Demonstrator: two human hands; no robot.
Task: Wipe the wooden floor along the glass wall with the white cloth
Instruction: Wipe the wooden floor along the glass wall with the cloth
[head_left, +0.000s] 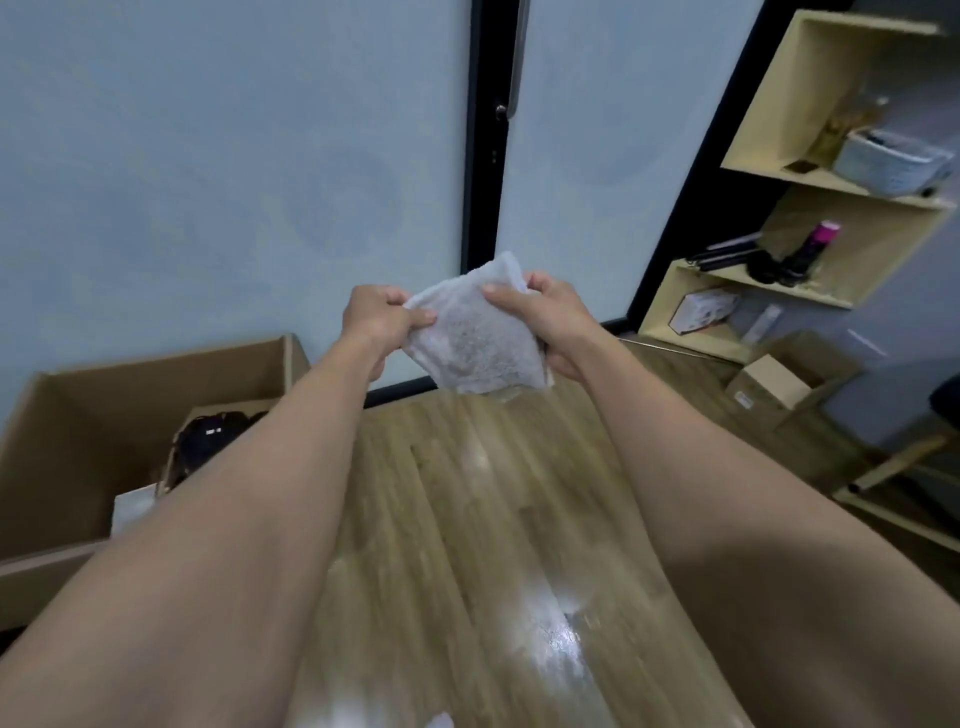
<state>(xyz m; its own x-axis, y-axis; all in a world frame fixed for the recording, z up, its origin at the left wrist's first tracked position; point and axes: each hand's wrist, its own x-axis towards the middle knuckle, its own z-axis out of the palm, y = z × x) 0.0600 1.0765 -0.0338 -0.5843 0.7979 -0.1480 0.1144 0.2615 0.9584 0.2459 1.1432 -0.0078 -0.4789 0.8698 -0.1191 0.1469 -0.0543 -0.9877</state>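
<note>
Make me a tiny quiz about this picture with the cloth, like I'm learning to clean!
1. True or false: the white cloth lies flat on the wooden floor.
2. Who holds the cloth? A: only the left hand. B: only the right hand. C: both hands.
3. Fill the gap: the open cardboard box stands by the glass wall, on the person's ___ side.

Key: 1 false, it is held up in the air in front of the glass. 2 C. 3 left.
</note>
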